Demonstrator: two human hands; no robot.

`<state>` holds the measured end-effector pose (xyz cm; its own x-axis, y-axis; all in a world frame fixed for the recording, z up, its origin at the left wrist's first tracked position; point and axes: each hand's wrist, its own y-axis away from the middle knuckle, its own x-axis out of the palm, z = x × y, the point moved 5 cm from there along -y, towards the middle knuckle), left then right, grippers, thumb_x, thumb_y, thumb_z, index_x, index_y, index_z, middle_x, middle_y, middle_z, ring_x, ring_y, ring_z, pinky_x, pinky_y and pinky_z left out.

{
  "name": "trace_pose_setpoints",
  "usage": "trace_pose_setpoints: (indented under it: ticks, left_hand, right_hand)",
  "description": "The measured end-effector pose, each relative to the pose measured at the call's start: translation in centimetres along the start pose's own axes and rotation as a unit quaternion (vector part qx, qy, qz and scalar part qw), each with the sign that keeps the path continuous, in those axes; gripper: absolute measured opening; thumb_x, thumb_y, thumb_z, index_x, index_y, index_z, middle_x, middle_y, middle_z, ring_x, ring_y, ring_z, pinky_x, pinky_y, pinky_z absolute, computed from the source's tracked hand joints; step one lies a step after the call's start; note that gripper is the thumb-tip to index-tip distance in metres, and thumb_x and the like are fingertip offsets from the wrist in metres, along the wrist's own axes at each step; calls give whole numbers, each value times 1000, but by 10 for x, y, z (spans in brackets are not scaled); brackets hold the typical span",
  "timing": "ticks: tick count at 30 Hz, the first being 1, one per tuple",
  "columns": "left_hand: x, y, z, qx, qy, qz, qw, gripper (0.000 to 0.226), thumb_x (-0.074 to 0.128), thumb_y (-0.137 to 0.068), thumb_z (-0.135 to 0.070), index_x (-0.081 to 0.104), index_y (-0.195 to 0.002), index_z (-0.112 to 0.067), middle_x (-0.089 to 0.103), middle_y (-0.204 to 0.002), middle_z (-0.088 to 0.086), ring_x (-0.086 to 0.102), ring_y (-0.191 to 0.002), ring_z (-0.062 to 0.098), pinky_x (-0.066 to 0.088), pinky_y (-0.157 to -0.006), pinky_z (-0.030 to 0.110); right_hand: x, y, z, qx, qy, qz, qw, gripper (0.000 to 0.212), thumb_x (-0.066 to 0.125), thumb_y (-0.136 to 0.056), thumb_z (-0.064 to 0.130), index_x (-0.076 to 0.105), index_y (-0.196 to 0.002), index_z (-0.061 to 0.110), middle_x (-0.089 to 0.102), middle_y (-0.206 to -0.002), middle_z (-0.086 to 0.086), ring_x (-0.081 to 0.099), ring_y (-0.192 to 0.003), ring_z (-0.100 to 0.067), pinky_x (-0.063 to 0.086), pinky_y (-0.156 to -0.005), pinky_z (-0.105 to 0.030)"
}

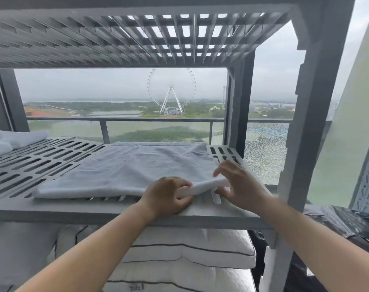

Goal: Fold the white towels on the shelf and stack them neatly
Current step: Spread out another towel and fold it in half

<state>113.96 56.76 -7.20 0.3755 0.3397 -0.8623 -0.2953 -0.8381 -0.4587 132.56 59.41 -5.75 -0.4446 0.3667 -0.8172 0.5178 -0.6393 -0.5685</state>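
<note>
A white towel (126,167) lies spread flat on the slotted grey shelf (42,161), its near right corner lifted a little off the surface. My left hand (166,196) grips the towel's front edge near that corner, thumb under and fingers over the fold. My right hand (236,184) pinches the raised corner itself, fingers on top and thumb below. More white towels (13,140) sit in a rumpled pile at the shelf's far left edge, partly cut off by the frame.
The shelf's right post (309,123) stands close beside my right hand. Another slotted shelf (137,39) runs overhead. White pillows (189,256) are stacked on the level below. Behind the shelf is a window with a balcony rail (124,119).
</note>
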Motion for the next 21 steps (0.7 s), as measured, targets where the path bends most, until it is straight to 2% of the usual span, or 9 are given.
trace_pose_setpoints:
  ticks: [2, 5, 10, 14, 18, 21]
  left_hand:
    - [2, -3, -2, -3, -10, -20, 1000, 35, 60, -82, -33, 65, -116, -25, 66, -117, -7, 60, -106, 14, 47, -88, 27]
    - [3, -5, -4, 5, -32, -29, 999, 33, 55, -84, -27, 64, -116, -26, 68, -115, -3, 62, -105, 20, 49, -87, 33]
    - [5, -4, -4, 18, -31, -44, 998, 30, 56, -84, -27, 65, -112, -27, 69, -111, -6, 64, -98, 19, 51, -80, 30]
    - [7, -4, 1, 15, 29, -13, 999, 36, 63, -81, -28, 62, -117, -25, 67, -113, -6, 63, -100, 13, 48, -83, 26]
    - [11, -6, 1, 20, 35, 15, 999, 32, 60, -86, -28, 65, -117, -22, 65, -120, -7, 58, -111, 8, 43, -95, 23]
    - [9, -5, -2, 37, 11, 13, 999, 26, 57, -87, -29, 69, -109, -25, 69, -111, -7, 62, -104, 11, 48, -88, 29]
  right_hand:
    - [3, 2, -1, 7, 0, -3, 1000, 30, 67, -79, 12, 58, -107, 16, 51, -116, -2, 49, -106, -18, 33, -87, -20]
    - [6, 2, -6, 35, -17, -9, 999, 41, 64, -76, 3, 54, -115, 15, 45, -124, -5, 47, -113, -20, 34, -95, -22]
    - [7, 4, -9, 36, -37, -27, 998, 45, 66, -74, 4, 53, -116, 16, 42, -124, -4, 48, -109, -18, 29, -87, -15]
    - [5, 3, -8, 23, -63, -34, 997, 46, 63, -72, -5, 55, -114, 15, 44, -122, -5, 50, -104, -18, 37, -84, -19]
    - [7, 2, -10, 31, -38, 61, 997, 54, 54, -70, -6, 50, -117, 21, 36, -128, 0, 45, -103, -14, 41, -82, -25]
    - [8, 2, -10, 26, -44, 130, 990, 53, 52, -69, 3, 50, -116, 27, 39, -125, 5, 47, -98, -12, 46, -81, -31]
